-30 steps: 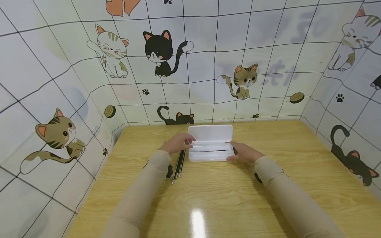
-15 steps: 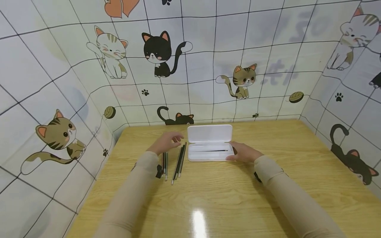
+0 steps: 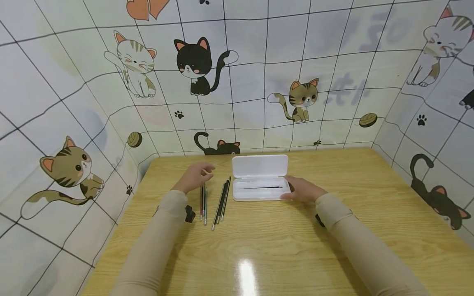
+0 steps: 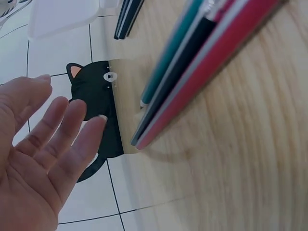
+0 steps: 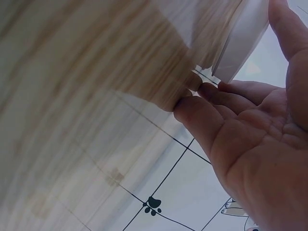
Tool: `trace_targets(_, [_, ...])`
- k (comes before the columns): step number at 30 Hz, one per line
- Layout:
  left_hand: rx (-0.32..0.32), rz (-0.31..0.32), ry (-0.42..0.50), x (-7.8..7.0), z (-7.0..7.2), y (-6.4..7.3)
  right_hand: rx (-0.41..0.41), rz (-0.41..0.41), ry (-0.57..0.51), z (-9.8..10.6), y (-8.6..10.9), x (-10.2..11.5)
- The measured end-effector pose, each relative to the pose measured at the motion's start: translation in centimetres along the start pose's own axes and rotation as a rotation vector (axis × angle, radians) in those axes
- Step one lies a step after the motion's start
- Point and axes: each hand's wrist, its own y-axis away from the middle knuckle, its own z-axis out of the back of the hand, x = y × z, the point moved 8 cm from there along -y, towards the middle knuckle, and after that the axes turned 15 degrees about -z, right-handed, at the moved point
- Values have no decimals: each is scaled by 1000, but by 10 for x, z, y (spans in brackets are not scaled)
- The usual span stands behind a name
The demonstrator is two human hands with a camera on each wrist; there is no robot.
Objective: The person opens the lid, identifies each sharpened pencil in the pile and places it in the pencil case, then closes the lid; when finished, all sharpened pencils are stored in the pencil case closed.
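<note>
A white pencil case [image 3: 260, 166] lies with its lid raised at the back of the table. One dark pencil [image 3: 264, 188] rests inside it. My right hand [image 3: 303, 190] holds the case's right end, thumb at the front and fingers behind, as the white case wall [image 5: 243, 41] between them shows. My left hand [image 3: 195, 176] hovers at the far end of the left pencil bunch [image 3: 205, 207], fingers loosely bent and holding nothing. In the left wrist view that bunch shows a teal pencil [image 4: 173, 50], a dark one and a red pencil [image 4: 207, 67].
Several dark pencils [image 3: 221, 204] lie in a second bunch between the left bunch and the case. The wooden table [image 3: 281, 246] meets cat-printed wall sheeting [image 3: 252, 94] at the back and sides.
My left hand has drawn back leftwards from the case to above the left pencil bunch, uncovering both bunches. The right hand stays at the case's right end.
</note>
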Motion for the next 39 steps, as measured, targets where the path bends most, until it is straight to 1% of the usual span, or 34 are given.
trace_targets(6, [26, 23, -26, 3, -4, 6, 4, -13, 4, -1, -1, -1])
trace_targets(11, [66, 73, -60, 11, -8, 10, 4, -14, 4, -1, 0, 0])
trace_targets(14, [85, 97, -57, 15, -9, 12, 4, -13, 2, -1, 1, 0])
trace_targets(16, [93, 118, -36, 16, -9, 15, 4, -14, 2, -1, 1, 0])
trace_targets(21, [110, 150, -36, 19, -4, 23, 4, -19, -1, 0, 3, 1])
trace_targets(26, [123, 148, -69, 22, 2, 30, 1, -19, 2, 0, 2, -1])
trace_targets(30, [118, 153, -73, 24, 6, 31, 2, -22, 0, -1, 0, -3])
trace_targets(31, [112, 155, -70, 23, 7, 31, 2, -21, 0, -1, 0, -3])
trace_targets(34, [94, 150, -23, 17, 6, 29, 2, -19, 1, -1, 0, -2])
trace_targets(39, [75, 138, 69, 7, -1, 24, -1, -13, 6, -1, 2, -1])
